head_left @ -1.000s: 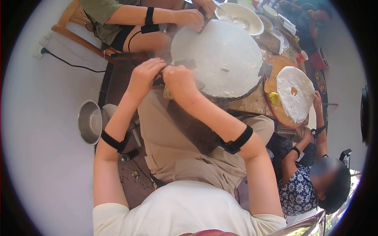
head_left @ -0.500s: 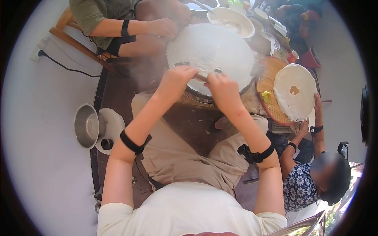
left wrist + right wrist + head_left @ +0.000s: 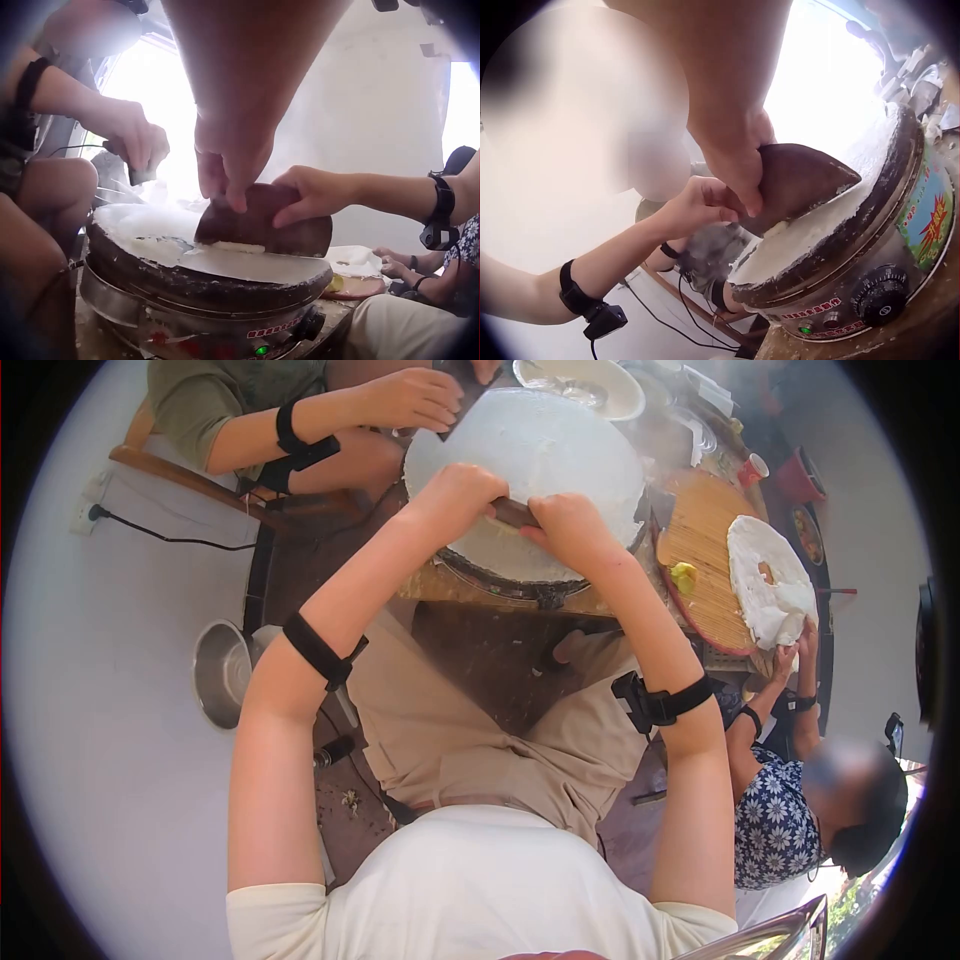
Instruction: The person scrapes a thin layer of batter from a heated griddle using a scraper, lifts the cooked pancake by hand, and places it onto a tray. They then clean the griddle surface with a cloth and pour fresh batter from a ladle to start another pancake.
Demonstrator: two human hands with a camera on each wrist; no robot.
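Note:
A dark brown scraper with a curved edge [image 3: 296,229] stands tilted over the front part of a round electric griddle [image 3: 202,322]. My left hand [image 3: 465,498] grips its left end, and my right hand [image 3: 578,535] holds the right end, thumb toward me. Along the scraper's lower edge lies a small roll of pale batter [image 3: 236,246]. White batter [image 3: 545,445] coats the griddle top in a thin layer. Both wrist views show the lower edge down at this layer. In the head view my hands hide most of the scraper.
Across at the left, another person's hands [image 3: 415,400] hold a dark scraper at the griddle's far edge. To the right, a person handles a white round sheet [image 3: 750,560] on a wooden board [image 3: 700,520]. A white bowl [image 3: 620,395] stands behind the griddle; a metal basin [image 3: 222,675] is at left.
My hands have moved with the scraper from beside the griddle's left edge to over its front. The left person's hands returned to the griddle; the white sheet at right is now folded at one edge.

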